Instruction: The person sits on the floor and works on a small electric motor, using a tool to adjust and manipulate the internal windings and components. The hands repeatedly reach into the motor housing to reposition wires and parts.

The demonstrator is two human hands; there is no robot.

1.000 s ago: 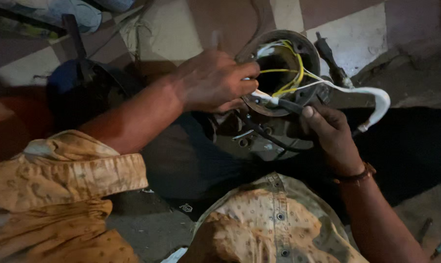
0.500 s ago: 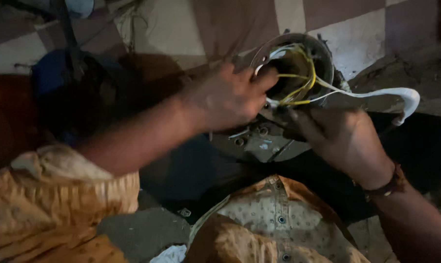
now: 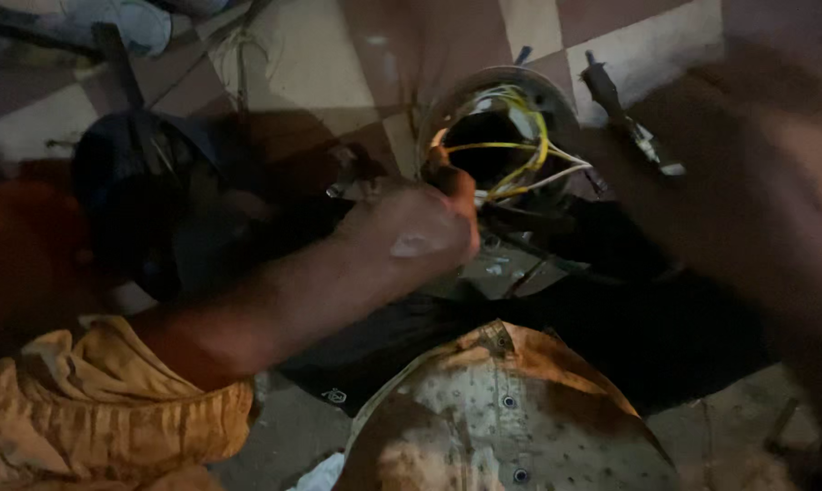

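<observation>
My left hand (image 3: pixel 415 235) is curled into a fist at the left rim of a round metal motor housing (image 3: pixel 556 102). Its fingertips pinch the near ends of the yellow and white wires (image 3: pixel 520 164) that loop across the housing's dark opening. My right hand (image 3: pixel 756 200) is raised at the right, close to the camera. It is a dark blur, so its fingers and anything in them cannot be made out. It covers the housing's right side.
A rusty perforated metal cover (image 3: pixel 511 418) lies at the bottom centre on a black cloth (image 3: pixel 665 336). A dark blue round part (image 3: pixel 129 182) sits at the left. A slim hand tool (image 3: pixel 624 118) lies on the checkered tile floor (image 3: pixel 338 55) beside the housing.
My right hand has lifted off the housing and swung up toward the camera, and the white sleeved cable it held is out of sight. My left hand slid lower along the left rim.
</observation>
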